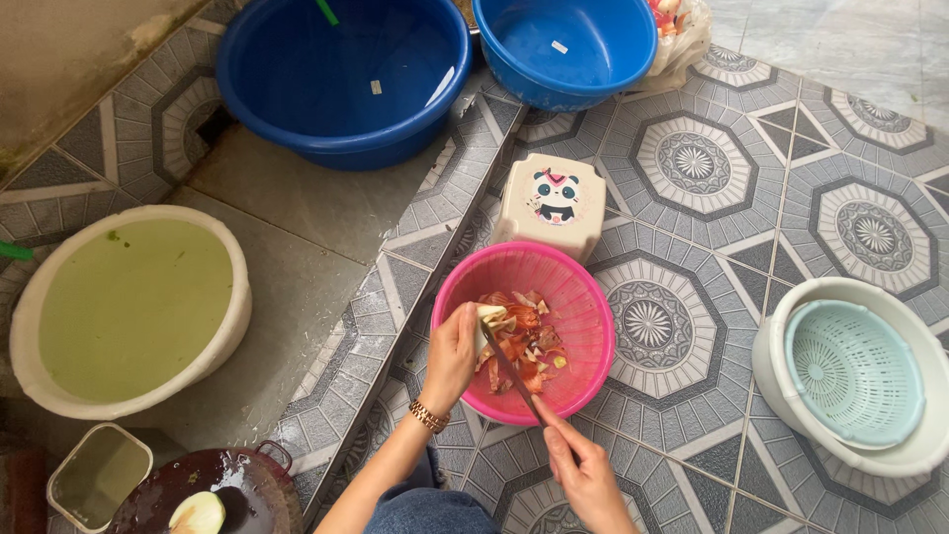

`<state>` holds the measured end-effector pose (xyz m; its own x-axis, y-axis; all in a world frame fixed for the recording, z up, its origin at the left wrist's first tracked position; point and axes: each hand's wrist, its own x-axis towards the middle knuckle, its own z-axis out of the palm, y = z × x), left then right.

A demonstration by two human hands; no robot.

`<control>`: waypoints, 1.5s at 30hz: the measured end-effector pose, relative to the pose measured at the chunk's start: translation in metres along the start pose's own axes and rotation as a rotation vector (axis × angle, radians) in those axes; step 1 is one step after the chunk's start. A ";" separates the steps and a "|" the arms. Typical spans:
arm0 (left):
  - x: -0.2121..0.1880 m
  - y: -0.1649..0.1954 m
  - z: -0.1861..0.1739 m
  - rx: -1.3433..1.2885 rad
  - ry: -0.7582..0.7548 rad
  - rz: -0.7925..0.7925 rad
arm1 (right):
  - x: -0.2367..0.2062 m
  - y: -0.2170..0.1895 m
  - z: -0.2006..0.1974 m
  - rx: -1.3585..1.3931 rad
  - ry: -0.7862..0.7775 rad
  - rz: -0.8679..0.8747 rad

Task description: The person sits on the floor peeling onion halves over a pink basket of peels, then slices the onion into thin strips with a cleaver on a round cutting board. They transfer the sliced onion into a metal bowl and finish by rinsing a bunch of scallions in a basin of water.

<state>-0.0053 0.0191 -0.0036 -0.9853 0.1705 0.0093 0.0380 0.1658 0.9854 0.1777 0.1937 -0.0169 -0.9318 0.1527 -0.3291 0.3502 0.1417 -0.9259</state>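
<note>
The large blue basin (346, 79) and dark pot (208, 494) are cut off by the frame edges

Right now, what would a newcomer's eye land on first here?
Likely the pink basket at the centre of the tiled floor, with reddish peelings in it. Over it the left hand holds a pale vegetable piece while the right hand works a knife against it. Next come the two blue basins at the top and the white tub of greenish water on the left.
</note>
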 end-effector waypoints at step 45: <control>0.006 -0.018 0.011 0.105 0.298 -0.053 | 0.006 -0.019 0.066 -0.091 0.215 0.103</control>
<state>-0.0098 0.0276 -0.0232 -0.9912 -0.1302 0.0229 -0.0131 0.2692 0.9630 0.1589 0.1273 -0.0132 -0.8525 0.3744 -0.3647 0.4585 0.2004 -0.8658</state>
